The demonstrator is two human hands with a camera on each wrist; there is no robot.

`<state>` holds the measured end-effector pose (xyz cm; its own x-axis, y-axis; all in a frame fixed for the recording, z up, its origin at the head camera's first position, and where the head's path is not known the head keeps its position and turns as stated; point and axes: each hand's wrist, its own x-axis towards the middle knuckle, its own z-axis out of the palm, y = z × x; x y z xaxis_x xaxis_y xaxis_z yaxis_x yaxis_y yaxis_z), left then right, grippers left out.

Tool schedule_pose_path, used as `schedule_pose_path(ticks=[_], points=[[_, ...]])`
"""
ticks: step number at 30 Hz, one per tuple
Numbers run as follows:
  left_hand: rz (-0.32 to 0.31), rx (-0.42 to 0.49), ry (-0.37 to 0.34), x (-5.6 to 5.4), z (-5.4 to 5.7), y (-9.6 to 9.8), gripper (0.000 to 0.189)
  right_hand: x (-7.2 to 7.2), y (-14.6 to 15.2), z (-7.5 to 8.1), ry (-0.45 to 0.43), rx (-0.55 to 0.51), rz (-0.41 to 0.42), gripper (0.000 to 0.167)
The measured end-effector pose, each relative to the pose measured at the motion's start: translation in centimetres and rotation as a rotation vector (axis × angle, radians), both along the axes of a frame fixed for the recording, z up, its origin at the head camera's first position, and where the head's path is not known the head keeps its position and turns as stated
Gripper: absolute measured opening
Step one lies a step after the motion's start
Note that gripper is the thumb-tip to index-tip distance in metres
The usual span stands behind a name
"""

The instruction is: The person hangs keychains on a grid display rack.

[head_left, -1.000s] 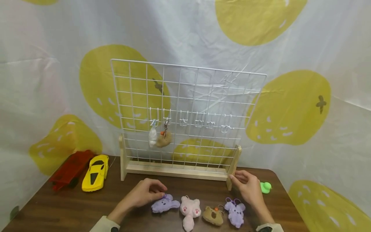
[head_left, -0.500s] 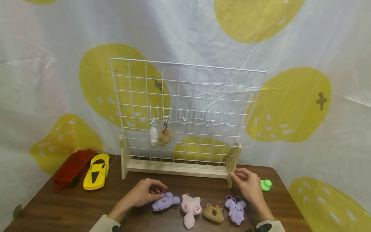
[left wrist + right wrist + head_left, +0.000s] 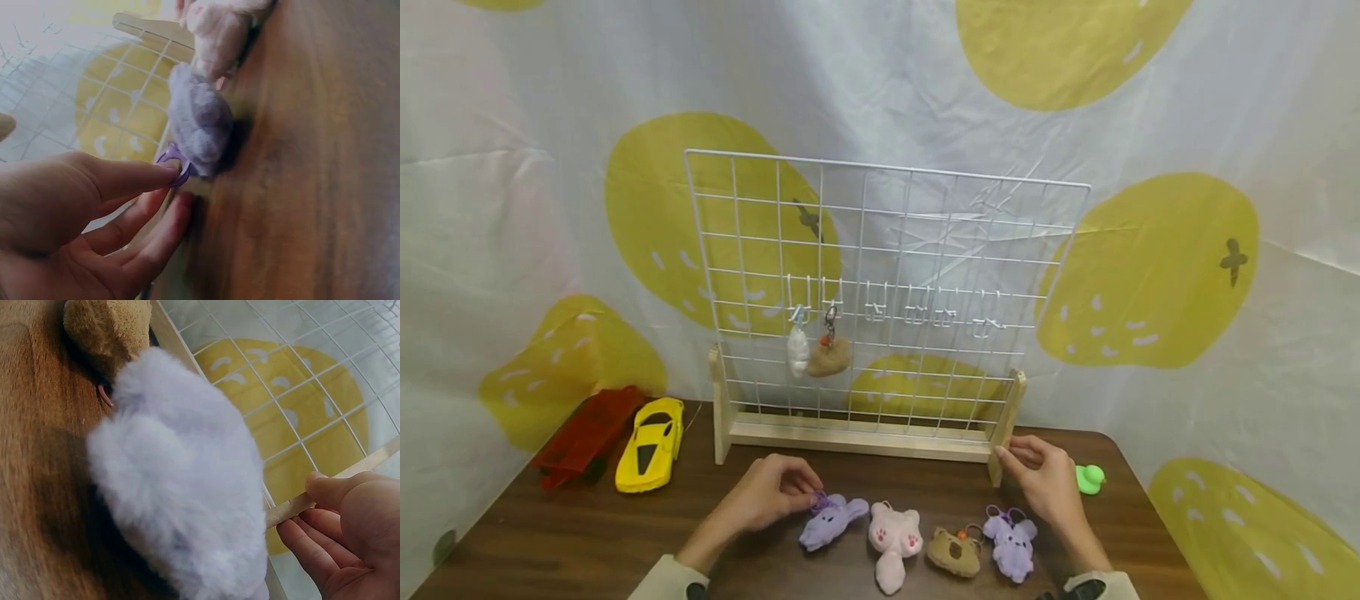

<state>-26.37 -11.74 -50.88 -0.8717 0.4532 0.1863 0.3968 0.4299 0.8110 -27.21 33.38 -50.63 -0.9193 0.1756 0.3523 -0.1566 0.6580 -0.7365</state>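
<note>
My left hand [image 3: 775, 493] pinches the purple cord loop [image 3: 175, 164] of a lilac plush keychain [image 3: 829, 525] between thumb and fingers. The plush lies tilted on the table, its head end toward the hand. At the rack's right side, my right hand [image 3: 1043, 479] grips the wooden upright [image 3: 290, 509], thumb on one face and fingers on the other. Between the hands lie a pink plush keychain [image 3: 893, 537], a brown plush keychain [image 3: 953, 552] and a second lilac plush keychain [image 3: 1011, 546], which looms large in the right wrist view.
A white wire grid rack [image 3: 887, 169] stands at the back on a wooden base [image 3: 857, 440]. White and brown plush charms [image 3: 829, 358] hang from its left hooks; several other hooks [image 3: 917, 312] line the row. A yellow toy car [image 3: 650, 446], a red toy vehicle [image 3: 587, 437] and a green duck [image 3: 1090, 478] flank it.
My left hand has lifted slightly with the loop, and the lilac plush has turned and shifted a little to the right. The right hand stays on the upright. The hanging brown charm has swung slightly.
</note>
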Motion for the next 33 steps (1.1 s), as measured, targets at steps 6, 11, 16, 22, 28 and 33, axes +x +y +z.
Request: schedule_pose_path(ticks=[6,11,16,22,28,33], points=[[0.018,0.095,-0.076,0.0,1.1,-0.1,0.016,0.0,0.1,-0.1,0.003,0.007,-0.005,0.029],[0.056,0.261,-0.143,0.2,1.9,0.1,0.025,0.1,0.0,0.0,-0.002,0.011,-0.008,0.029],[0.101,0.379,-0.222,0.3,2.8,0.3,0.028,0.1,0.0,0.0,-0.010,0.008,-0.009,0.031],[0.086,0.406,-0.283,0.5,3.5,0.3,0.032,0.1,0.0,0.0,-0.008,0.008,-0.011,0.031],[0.026,0.395,-0.290,0.8,3.5,0.2,0.032,0.1,0.0,0.0,-0.011,0.007,-0.010,0.031],[0.011,0.363,-0.273,0.9,3.6,-0.1,0.032,0.0,0.0,0.0,-0.006,0.000,-0.006,0.031]])
